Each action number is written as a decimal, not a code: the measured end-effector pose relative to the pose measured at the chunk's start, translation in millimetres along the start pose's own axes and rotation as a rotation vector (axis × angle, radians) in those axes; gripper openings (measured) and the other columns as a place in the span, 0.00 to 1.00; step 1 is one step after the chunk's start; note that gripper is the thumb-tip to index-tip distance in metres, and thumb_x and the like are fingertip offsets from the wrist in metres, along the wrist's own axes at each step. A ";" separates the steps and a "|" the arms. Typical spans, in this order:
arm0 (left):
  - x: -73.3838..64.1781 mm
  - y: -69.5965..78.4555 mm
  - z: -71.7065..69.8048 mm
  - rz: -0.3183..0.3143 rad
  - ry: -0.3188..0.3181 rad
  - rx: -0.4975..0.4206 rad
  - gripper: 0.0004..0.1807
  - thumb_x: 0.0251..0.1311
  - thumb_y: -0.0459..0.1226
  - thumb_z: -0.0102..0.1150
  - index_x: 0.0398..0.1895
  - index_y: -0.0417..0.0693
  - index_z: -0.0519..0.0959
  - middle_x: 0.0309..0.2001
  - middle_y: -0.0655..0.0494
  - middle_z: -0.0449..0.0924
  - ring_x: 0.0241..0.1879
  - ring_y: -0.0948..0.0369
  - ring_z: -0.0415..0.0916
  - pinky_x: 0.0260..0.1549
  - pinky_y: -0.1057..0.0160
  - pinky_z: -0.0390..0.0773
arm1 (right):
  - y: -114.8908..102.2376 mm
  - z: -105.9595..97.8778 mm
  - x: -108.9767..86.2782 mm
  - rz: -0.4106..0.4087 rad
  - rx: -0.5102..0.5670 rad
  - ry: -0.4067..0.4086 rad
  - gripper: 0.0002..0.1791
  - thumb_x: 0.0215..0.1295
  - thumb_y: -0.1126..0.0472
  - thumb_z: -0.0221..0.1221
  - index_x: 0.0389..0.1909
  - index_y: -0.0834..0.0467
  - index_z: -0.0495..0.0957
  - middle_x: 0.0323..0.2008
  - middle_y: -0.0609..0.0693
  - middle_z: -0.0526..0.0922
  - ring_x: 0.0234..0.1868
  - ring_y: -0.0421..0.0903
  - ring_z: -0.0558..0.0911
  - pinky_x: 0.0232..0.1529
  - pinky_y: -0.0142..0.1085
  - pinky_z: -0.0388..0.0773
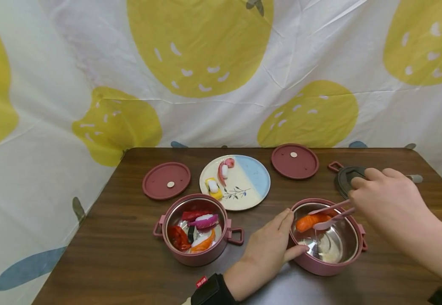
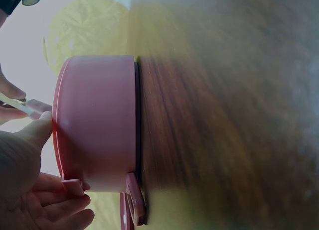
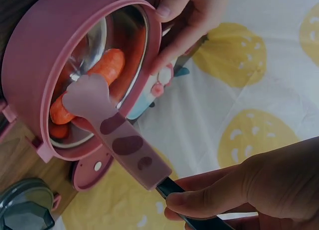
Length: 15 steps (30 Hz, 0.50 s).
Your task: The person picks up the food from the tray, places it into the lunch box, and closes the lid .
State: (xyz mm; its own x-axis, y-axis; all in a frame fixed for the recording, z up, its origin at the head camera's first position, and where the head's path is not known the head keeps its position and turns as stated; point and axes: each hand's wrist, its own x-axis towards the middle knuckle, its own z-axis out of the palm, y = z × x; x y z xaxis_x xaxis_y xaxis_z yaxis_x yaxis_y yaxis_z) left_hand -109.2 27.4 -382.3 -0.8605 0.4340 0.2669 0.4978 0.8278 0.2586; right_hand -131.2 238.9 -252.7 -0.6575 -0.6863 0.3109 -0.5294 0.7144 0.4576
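My left hand holds the left side of the right-hand pink pot, thumb on the rim and fingers around its handle side, as the left wrist view shows. My right hand grips a pair of pink tongs with dark handles and paw-shaped tips. Those tips are inside the pot, against an orange toy food piece with fine lines, perhaps a carrot or salmon. Whether the piece touches the steel bottom cannot be made out.
Left stands a second pink pot with several toy sushi pieces inside. Behind are a plate bearing toy sushi and two dark pink lids. A dark green lidded object is partly hidden behind my right hand.
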 end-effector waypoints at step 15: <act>0.2 0.3 -3.7 -0.011 -0.036 -0.014 0.41 0.60 0.61 0.50 0.69 0.44 0.64 0.69 0.52 0.66 0.61 0.59 0.69 0.48 0.58 0.83 | -5.2 0.4 -2.0 0.021 0.014 -0.045 0.18 0.24 0.72 0.73 0.08 0.51 0.74 0.16 0.49 0.72 0.25 0.53 0.71 0.20 0.41 0.62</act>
State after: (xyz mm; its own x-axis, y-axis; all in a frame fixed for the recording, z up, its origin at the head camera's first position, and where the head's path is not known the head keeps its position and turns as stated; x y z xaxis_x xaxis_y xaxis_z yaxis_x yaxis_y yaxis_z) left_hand -108.8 26.5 -378.7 -0.8692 0.4373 0.2307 0.4893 0.8278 0.2745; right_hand -127.4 236.7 -256.1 -0.6914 -0.6649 0.2826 -0.5229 0.7305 0.4393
